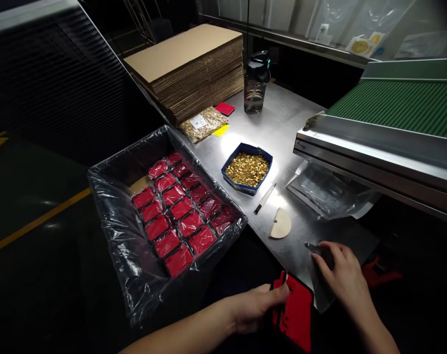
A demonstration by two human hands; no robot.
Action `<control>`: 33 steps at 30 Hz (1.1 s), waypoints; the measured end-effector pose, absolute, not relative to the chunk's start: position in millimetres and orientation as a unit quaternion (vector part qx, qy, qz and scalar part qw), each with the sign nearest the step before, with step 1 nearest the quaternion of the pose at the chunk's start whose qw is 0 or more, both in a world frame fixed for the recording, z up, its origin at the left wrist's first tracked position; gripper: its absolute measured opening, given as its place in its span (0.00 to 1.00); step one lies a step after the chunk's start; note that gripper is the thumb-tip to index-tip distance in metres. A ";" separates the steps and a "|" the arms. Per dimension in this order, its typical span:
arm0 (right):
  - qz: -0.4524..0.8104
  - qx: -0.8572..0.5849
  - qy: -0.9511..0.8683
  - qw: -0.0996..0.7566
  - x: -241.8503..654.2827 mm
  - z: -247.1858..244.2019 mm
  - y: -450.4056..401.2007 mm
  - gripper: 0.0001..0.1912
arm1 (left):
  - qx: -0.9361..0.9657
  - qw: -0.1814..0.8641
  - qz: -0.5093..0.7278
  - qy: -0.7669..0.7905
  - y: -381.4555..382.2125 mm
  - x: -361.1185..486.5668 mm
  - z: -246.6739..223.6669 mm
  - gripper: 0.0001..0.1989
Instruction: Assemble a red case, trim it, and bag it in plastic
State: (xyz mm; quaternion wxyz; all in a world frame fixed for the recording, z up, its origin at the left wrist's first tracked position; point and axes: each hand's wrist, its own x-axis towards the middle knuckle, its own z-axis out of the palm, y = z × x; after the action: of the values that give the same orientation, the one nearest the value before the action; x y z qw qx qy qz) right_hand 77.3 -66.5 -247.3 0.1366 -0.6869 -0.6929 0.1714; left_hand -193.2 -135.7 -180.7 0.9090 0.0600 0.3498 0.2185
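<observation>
My left hand (258, 307) grips a flat red piece with black edges (297, 309), thumb on top, near the front edge of the metal table. To its right, my right hand (339, 268) is closed on a small dark slim tool (312, 247) whose end sticks out past the fingertips. The kind of tool is too dark to make out. Ahead of my hands lie a pale half-round piece with a notch (281, 223) and a white-handled brush (265, 198). Beyond them stands a blue tray (234, 186) full of small gold-coloured metal parts (247, 168).
A plastic-lined bin (115, 236) at left holds rows of red pieces (181, 209). Behind are stacked cardboard sheets (194, 64), a bag of gold parts (205, 123), a red square (225, 108) and a water bottle (254, 88). A green conveyor (400, 105) overhangs clear bags (324, 189) at right.
</observation>
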 end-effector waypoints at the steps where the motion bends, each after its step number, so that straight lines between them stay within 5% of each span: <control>1: 0.168 -0.689 -0.691 0.142 78.9 -249.9 -68.3 0.29 | 0.051 0.905 0.221 0.359 -135.9 -192.9 -181.1 0.36; 23: 0.300 -0.852 -0.416 0.104 78.5 -226.4 -116.7 0.34 | 0.040 0.898 0.215 0.382 -123.7 -197.7 -191.4 0.32; 26: 0.274 -0.863 -0.416 0.087 76.0 -227.1 -117.7 0.35 | 0.053 0.901 0.197 0.383 -126.9 -199.2 -195.0 0.34; 33: 0.107 -0.779 -0.577 0.220 37.8 -222.6 -89.0 0.32 | 0.045 0.917 0.177 0.354 -129.9 -191.2 -214.9 0.33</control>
State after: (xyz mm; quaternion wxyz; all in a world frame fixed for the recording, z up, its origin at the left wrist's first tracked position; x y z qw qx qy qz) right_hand 37.8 -89.0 -222.6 0.2197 -0.7794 -0.5769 0.1073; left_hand -191.2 -129.9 -214.9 0.9171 0.0447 0.3544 0.1768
